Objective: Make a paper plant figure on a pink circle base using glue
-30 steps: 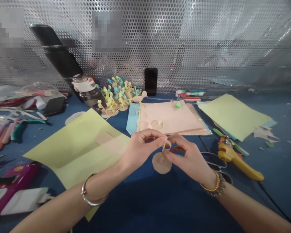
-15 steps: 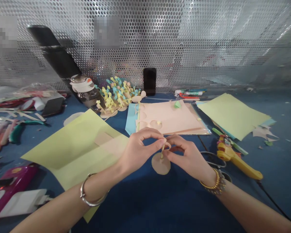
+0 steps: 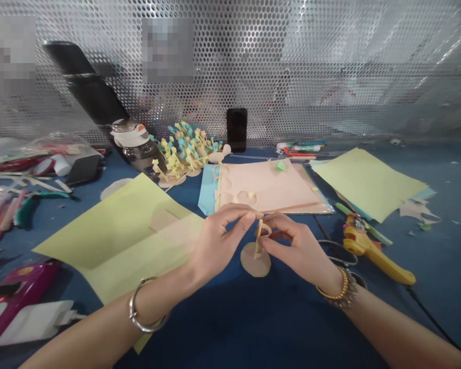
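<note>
A round pale paper disc [image 3: 255,262] sits between my hands, with a thin yellow paper stem [image 3: 258,237] standing up from it. My left hand [image 3: 225,241] is closed, thumb against forefinger just above the stem's top; whether anything is pinched there is hidden. Low on the stem, the thumb and fingers of my right hand [image 3: 294,246] close in from the side and steady it. A small pale curl [image 3: 267,229], seemingly a paper strip, shows by the right fingertips.
Yellow sheets [image 3: 115,230] lie left. Pink paper [image 3: 265,182] lies ahead, with a phone [image 3: 237,129] behind it. Small paper flowers [image 3: 188,148] stand near a bottle [image 3: 138,146]. At right are a yellow glue gun [image 3: 380,256] with a cord and a paper stack [image 3: 372,182].
My left thumb has drawn back slightly from the stem's top, so more of the stem shows. The right hand and the disc have barely moved.
</note>
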`<move>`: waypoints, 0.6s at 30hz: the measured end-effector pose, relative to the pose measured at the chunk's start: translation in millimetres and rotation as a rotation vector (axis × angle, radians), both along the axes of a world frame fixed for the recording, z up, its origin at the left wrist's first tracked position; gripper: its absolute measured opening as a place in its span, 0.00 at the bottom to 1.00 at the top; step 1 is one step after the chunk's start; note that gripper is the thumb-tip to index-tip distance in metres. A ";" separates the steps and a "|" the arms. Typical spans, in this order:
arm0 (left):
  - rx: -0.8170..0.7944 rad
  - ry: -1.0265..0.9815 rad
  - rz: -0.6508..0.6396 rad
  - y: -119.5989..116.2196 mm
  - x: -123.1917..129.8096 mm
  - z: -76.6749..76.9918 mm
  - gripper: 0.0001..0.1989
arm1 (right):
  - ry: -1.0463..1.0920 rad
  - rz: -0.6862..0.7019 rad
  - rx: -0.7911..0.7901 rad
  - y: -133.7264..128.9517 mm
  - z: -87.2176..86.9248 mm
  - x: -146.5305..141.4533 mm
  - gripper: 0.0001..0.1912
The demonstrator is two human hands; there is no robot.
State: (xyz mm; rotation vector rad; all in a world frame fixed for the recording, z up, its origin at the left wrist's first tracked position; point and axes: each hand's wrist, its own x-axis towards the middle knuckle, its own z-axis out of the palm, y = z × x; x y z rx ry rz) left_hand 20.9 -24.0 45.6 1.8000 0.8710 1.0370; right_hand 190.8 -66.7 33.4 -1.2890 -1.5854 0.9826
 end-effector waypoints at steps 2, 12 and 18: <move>-0.002 -0.015 0.011 0.2 -0.1 -0.4 0.08 | -0.001 0.000 -0.004 0.6 0.2 0.2 0.01; 0.160 0.074 0.008 -6.5 0.7 -2.5 0.03 | -0.007 0.043 0.029 -1.3 -4.8 -4.9 0.02; 0.128 0.054 0.115 -1.3 -11.9 0.3 0.05 | -0.068 0.019 0.061 3.1 -5.0 4.6 0.11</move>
